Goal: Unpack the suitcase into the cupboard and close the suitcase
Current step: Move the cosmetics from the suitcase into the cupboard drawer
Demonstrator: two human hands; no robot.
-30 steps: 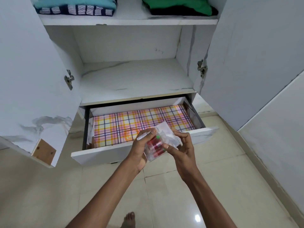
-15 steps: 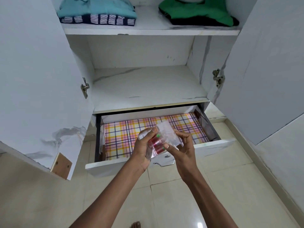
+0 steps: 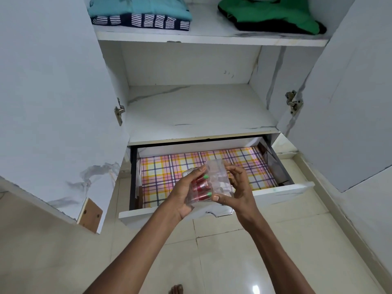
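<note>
Pale glossy floor tiles (image 3: 244,251) front a white marble-patterned cupboard (image 3: 197,111) with both doors swung wide.

Top shelf, 11 o'clock: folded teal garment (image 3: 140,7) on a navy-and-white striped garment (image 3: 148,22). Top shelf, 1 o'clock: folded green garment (image 3: 269,13) over a black one. Middle shelf: nothing seen on it.

Pulled-out white drawer (image 3: 282,190), centre: lined with pink, yellow and navy checked paper (image 3: 165,172).

Item in hand: small clear plastic pouch (image 3: 209,183) holding red cylindrical pieces with green tips, exact kind not readable. Position: over the drawer's front half, above the checked lining, not yet set down.

Left hand (image 3: 186,194): fingers curled around the pouch's left side, thumb on top.
Right hand (image 3: 239,187): thumb and curled fingers pinch the pouch's right edge and lower corner.

Handling, by judgement: light, soft and crinkly, film likely slick; contents loose enough to shift. Best held across the bulk where the red pieces sit, not by the empty film at 12 o'clock, which would fold.

Suitcase: out of view.
</note>
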